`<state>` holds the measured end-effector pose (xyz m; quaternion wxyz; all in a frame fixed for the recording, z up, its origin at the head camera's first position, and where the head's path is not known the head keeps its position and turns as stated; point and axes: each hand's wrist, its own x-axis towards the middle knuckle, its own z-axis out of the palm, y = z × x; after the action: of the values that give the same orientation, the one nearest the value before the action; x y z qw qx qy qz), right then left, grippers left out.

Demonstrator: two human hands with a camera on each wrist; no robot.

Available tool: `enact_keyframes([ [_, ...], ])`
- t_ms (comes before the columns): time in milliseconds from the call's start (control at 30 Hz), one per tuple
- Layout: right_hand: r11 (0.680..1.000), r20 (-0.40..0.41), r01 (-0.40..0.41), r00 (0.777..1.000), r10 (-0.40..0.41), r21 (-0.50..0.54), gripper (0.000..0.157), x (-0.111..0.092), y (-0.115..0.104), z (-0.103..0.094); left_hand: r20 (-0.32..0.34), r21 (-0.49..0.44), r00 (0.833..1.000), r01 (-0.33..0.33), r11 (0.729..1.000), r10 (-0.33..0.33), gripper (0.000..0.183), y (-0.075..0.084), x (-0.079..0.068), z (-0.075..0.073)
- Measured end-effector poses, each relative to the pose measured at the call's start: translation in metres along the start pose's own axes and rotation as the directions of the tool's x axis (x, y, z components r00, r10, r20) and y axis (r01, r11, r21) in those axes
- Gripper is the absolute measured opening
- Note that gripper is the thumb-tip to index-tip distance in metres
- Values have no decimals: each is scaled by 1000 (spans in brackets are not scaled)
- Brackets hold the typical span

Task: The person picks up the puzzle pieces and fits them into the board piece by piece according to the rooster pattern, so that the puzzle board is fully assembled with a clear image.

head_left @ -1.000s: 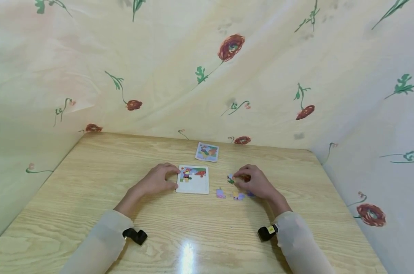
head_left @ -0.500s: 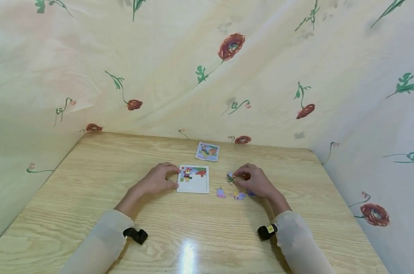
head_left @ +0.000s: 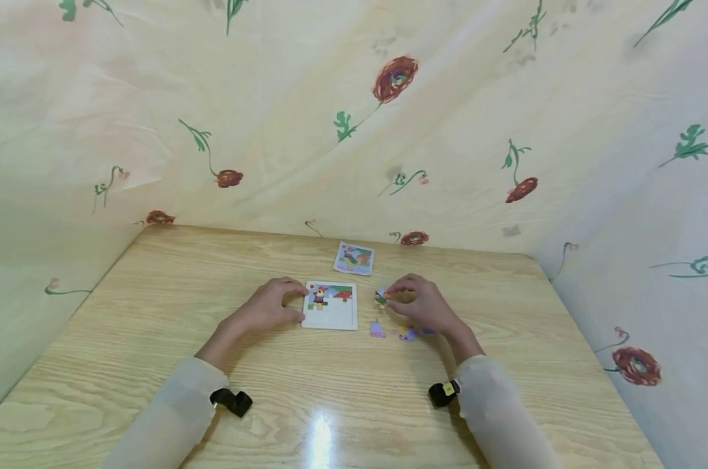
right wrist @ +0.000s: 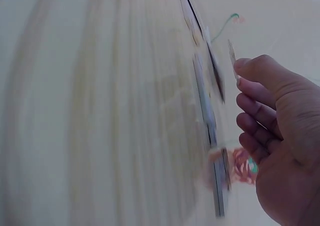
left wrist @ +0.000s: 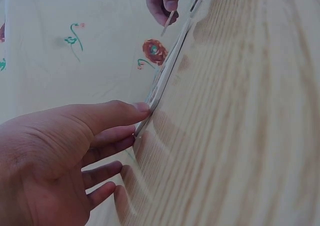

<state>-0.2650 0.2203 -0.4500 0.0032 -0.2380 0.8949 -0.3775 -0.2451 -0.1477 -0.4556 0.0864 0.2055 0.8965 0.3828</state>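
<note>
A white-framed jigsaw puzzle tray [head_left: 333,318] lies on the table, its picture pieces filling the top and upper left. My left hand [head_left: 271,305] rests at the tray's left side, thumb and forefinger touching the edge at two spots; in the left wrist view the other fingers hang apart below. To the right of the tray, my right hand [head_left: 422,303] pinches a jigsaw piece [head_left: 380,298] between thumb and forefinger. The piece [right wrist: 231,55] appears edge-on in the right wrist view, raised off the table, and the remaining fingers curl loosely beneath.
Behind the tray lies a picture card [head_left: 354,259] with a similar colourful print. Several loose jigsaw pieces [head_left: 378,329] are on the wooden table [head_left: 330,384] right of the tray, some partly behind the right hand. Flower-printed cloth [head_left: 271,130] hangs around the table's back and sides.
The right hand has moved left and slightly away from me with the jigsaw piece, nearing the puzzle tray. The left hand stays at the tray's edge.
</note>
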Motion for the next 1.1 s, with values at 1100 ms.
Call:
enact_keyframes([
  [1100, 998, 101, 62, 993, -62, 3, 13, 45, -49, 60, -5, 31, 1000, -31, 999, 31, 48, -2, 1, 0],
])
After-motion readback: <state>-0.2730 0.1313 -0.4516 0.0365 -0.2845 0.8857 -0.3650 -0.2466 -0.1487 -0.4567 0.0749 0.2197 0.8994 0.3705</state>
